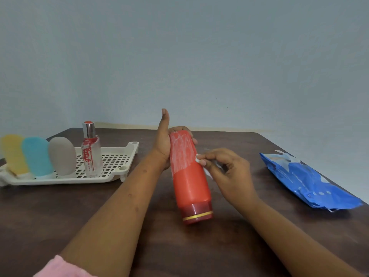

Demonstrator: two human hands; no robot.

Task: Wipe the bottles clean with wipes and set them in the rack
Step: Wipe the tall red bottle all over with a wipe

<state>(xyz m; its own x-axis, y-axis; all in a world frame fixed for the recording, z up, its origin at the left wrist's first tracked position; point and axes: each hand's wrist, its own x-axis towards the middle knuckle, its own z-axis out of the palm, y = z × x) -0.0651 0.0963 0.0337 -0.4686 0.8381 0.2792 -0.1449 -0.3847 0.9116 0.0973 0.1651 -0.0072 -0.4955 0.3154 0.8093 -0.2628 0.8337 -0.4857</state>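
Pink sleeve (60, 266) | left hand (162, 145) fingers (193, 140) wrap red bottle (189, 182) | right hand (229, 168) fingers (208, 156) pinch wipe (198, 158) | pack (307, 182) lettering unreadable

Dark wood table (50, 212) w/ cream rack (117, 149) far left, blue wipes pack (309, 182) on right.

Wipe (198, 158) is mostly buried in the right hand (229, 172), just beside the red bottle (189, 182). Left hand (162, 148) has its fingers (179, 128) mostly hidden behind that bottle. Print on the wipes pack (311, 180), well right of the bottle, is too tiny to read.

Wipe (198, 158) against red bottle (190, 184)
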